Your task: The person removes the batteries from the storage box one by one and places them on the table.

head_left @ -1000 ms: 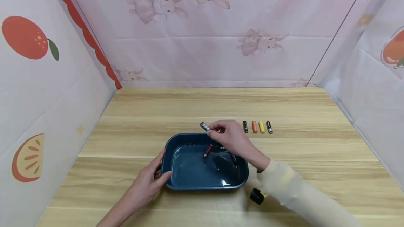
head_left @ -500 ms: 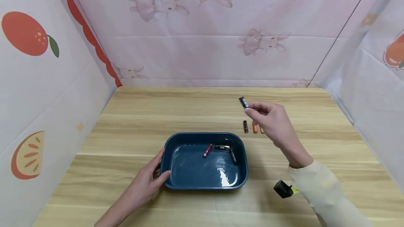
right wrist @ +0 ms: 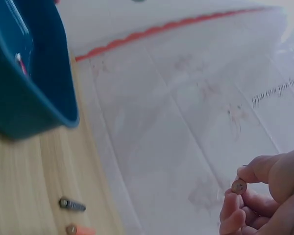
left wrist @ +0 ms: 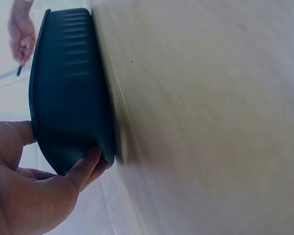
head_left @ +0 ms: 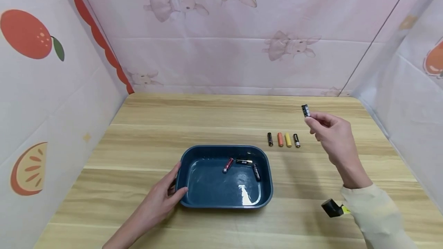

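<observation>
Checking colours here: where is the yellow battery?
In the head view, the yellow battery lies off the far right corner of the tray, between the orange battery and a black battery.

In all there are eight batteries (head_left: 288, 140), one dark blue basin (head_left: 211, 189) and one wooden table (head_left: 194, 114).

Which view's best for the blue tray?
Head: it shows nearly the whole tray from above, including the three batteries inside. Left wrist shows its outer wall and rim edge, gripped by the left hand, not the inside. Right wrist shows only part, cut off at the left edge.
</observation>
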Motion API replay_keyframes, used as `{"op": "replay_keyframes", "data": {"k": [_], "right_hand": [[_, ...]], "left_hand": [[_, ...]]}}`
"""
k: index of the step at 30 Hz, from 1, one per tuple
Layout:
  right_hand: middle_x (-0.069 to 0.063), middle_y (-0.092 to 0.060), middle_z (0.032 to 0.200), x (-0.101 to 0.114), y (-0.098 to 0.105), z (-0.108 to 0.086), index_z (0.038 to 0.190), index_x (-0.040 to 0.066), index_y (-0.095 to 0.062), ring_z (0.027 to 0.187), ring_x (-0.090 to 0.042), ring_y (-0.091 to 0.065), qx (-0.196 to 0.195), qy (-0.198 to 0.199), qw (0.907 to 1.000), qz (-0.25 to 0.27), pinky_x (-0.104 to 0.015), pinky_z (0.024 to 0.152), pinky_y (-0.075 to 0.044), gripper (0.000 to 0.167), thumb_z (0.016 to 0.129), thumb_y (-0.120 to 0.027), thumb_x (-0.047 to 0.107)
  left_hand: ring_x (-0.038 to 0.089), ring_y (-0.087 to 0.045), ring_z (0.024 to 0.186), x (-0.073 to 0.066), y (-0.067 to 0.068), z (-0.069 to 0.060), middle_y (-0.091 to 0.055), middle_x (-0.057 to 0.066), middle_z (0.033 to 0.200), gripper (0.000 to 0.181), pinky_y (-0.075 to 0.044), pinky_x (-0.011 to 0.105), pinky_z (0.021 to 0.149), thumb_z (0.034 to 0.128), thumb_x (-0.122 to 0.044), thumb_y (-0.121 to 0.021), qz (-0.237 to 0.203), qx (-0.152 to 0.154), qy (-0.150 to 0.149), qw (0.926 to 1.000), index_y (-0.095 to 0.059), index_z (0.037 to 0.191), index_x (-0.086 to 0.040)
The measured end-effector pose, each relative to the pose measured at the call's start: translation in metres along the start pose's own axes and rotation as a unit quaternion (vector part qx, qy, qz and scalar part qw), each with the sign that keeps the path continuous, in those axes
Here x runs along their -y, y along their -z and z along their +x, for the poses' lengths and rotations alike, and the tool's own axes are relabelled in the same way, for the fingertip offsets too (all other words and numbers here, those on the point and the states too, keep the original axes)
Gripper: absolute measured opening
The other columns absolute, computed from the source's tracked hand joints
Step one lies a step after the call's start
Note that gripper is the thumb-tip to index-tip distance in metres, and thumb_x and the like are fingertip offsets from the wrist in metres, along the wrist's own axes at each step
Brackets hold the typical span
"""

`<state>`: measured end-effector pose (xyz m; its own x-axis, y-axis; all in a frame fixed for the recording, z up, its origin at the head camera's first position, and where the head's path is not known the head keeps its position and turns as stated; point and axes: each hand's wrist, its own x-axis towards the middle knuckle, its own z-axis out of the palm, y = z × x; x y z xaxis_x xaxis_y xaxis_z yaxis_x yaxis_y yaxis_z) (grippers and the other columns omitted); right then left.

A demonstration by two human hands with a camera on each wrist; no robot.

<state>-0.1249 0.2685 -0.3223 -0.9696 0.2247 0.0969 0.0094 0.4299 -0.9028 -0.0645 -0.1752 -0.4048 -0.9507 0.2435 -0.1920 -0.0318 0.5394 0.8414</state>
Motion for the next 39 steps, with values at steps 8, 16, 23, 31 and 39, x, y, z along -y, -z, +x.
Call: {"op": "replay_keyframes", "data": {"k": [8, 16, 23, 31, 39], "right_hand": [[0.020, -0.065, 0.084, -0.030, 0.013, 0.003, 0.132, -0.011, -0.062, 0.074, -0.002, -0.061, -0.027, -0.049, 0.9984, -0.002, -0.012, 0.059, -0.053, 0.047, 0.103, -0.066, 0.027], [0.014, -0.063, 0.095, -0.058, 0.014, 0.008, 0.138, -0.006, -0.060, 0.080, -0.005, -0.060, -0.011, -0.135, 0.9906, -0.020, -0.020, 0.068, -0.056, 0.054, 0.103, -0.063, 0.036], [-0.006, -0.064, 0.117, -0.080, 0.010, 0.013, 0.137, -0.002, -0.063, 0.089, -0.014, -0.060, 0.018, -0.170, 0.9837, -0.056, -0.027, 0.071, -0.055, 0.055, 0.103, -0.062, 0.042], [-0.007, -0.070, 0.098, -0.101, 0.000, 0.017, 0.131, -0.005, -0.067, 0.076, -0.011, -0.055, 0.044, -0.173, 0.9823, -0.058, -0.025, 0.055, -0.046, 0.049, 0.103, -0.063, 0.035], [-0.015, -0.074, 0.099, -0.108, -0.009, 0.017, 0.122, -0.006, -0.072, 0.064, -0.011, -0.055, 0.031, -0.156, 0.9821, -0.100, -0.026, 0.048, -0.043, 0.040, 0.101, -0.066, 0.026]], "left_hand": [[0.036, -0.055, 0.134, 0.000, 0.000, 0.000, -0.034, 0.025, 0.161, 0.076, -0.056, 0.033, 0.098, 0.1025, -0.010, -0.066, 0.006, 0.000, -0.001, 1.0000, -0.022, 0.165, -0.008], [0.036, -0.056, 0.133, 0.000, 0.000, -0.001, -0.038, 0.026, 0.160, 0.076, -0.056, 0.035, 0.098, 0.1024, -0.010, -0.066, 0.017, -0.004, 0.002, 0.9998, -0.023, 0.165, -0.009], [0.036, -0.055, 0.133, -0.001, 0.001, 0.000, -0.038, 0.025, 0.160, 0.076, -0.056, 0.035, 0.099, 0.1026, -0.010, -0.066, 0.017, -0.002, 0.003, 0.9999, -0.023, 0.165, -0.009], [0.035, -0.056, 0.132, -0.001, 0.001, 0.001, -0.035, 0.024, 0.161, 0.076, -0.056, 0.033, 0.097, 0.1025, -0.010, -0.066, 0.007, 0.001, 0.000, 1.0000, -0.022, 0.165, -0.009], [0.036, -0.056, 0.133, -0.003, 0.002, 0.000, -0.034, 0.024, 0.162, 0.077, -0.056, 0.033, 0.097, 0.1024, -0.010, -0.066, 0.005, 0.002, 0.009, 0.9999, -0.022, 0.166, -0.011]]}}
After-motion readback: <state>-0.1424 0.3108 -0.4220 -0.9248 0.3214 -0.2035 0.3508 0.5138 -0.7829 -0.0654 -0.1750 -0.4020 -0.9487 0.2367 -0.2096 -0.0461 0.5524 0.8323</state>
